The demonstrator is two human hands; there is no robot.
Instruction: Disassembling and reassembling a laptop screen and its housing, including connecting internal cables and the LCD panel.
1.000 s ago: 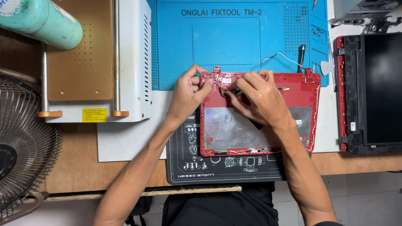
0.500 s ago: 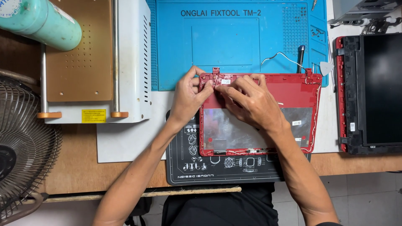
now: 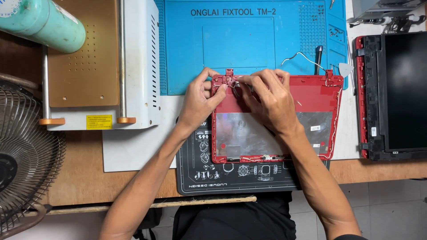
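Note:
A red laptop lid shell [image 3: 316, 95] lies inside-up on the desk, with a silver foil patch across its middle. My left hand [image 3: 200, 100] grips the shell's far left corner beside the red hinge mount [image 3: 228, 76]. Reaching across, my right hand [image 3: 269, 98] pinches a thin wire at that same corner, its fingertips almost touching the left thumb. What lies under the fingers is hidden.
A blue silicone work mat [image 3: 249, 44] lies behind the shell and a black printed mat [image 3: 195, 173] under its near edge. A laptop screen panel in a red frame [image 3: 400, 93] sits right. A white-and-brass heating plate machine [image 3: 98, 66], teal cylinder [image 3: 40, 20] and fan [image 3: 22, 164] stand left. A screwdriver [image 3: 318, 55] rests on the blue mat.
Both hands have stayed at the shell's far left corner with small finger shifts. The shell has barely moved.

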